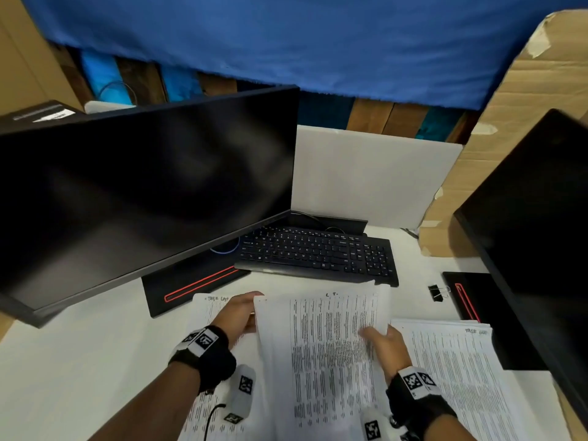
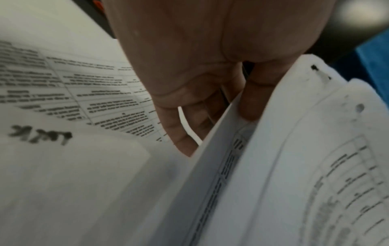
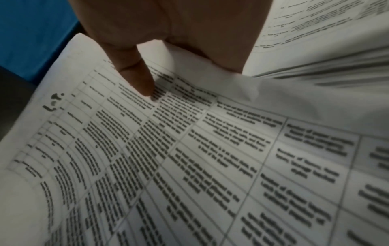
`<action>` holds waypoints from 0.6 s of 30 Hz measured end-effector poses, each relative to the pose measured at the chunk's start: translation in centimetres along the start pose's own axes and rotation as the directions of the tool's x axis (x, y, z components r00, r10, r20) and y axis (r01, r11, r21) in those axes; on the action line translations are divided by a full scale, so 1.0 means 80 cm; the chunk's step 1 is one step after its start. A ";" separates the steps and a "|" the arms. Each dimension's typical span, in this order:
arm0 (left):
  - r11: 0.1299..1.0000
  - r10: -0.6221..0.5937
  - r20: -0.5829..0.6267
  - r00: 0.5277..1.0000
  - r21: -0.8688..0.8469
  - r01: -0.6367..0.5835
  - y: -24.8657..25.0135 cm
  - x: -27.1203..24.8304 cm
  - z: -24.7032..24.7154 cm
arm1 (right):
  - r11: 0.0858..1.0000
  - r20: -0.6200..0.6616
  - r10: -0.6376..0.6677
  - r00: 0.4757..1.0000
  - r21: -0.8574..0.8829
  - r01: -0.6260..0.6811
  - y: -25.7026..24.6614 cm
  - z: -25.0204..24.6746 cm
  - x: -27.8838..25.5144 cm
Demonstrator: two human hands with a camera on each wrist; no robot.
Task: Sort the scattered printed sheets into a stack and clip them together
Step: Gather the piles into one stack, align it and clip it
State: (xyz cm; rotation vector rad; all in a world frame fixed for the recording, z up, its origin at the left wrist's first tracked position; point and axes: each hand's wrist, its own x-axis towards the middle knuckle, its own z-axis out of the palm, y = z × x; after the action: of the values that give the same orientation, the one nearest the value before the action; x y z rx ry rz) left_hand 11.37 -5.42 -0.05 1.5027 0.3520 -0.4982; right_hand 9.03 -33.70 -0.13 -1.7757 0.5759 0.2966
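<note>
I sit at a white counter (image 1: 79, 361) with a dark monitor (image 1: 143, 198) on my left, a second one (image 1: 541, 233) on my right, and a black keyboard (image 1: 318, 253) between them. Blue cloth (image 1: 318, 43) hangs behind, and cardboard (image 1: 525, 106) leans at the right.

My left hand (image 1: 238, 313) grips the left edge of a bundle of sheets (image 1: 327, 345), and my right hand (image 1: 386, 345) pinches its right edge, thumb on top; the bundle is lifted in front of me. More sheets lie flat on the counter: one pile (image 1: 455, 370) to my right, others (image 1: 206, 415) under my left wrist. A black clip (image 1: 436, 292) lies on the counter beyond the right pile.

Only the left wrist view shows my fingers (image 2: 254, 99) tucked between separate sheets, and punched holes near a corner. The right wrist view shows the printed table grid that the head view blurs.

Handwritten "L.T." heads the held top sheet. The printed text is too blurred to read.
</note>
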 end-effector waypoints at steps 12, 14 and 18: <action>0.867 0.458 -0.227 0.859 -0.100 -0.488 0.075 -0.067 0.045 | 0.841 -0.202 -0.457 0.866 0.219 0.495 -0.110 0.014 -0.038; 0.807 0.535 -0.289 0.794 -0.104 -0.582 0.097 -0.076 0.048 | 0.792 -0.206 -0.502 0.840 0.282 0.542 -0.130 0.015 -0.051; 0.779 0.574 -0.344 0.743 -0.051 -0.625 0.101 -0.080 0.044 | 0.766 -0.192 -0.548 0.814 0.277 0.581 -0.134 0.016 -0.064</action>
State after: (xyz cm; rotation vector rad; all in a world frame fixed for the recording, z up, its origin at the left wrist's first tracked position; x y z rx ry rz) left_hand 9.80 -8.33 10.36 1.4327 0.1227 0.2919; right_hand 10.41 -29.29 10.86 -1.5580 0.1176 -0.3013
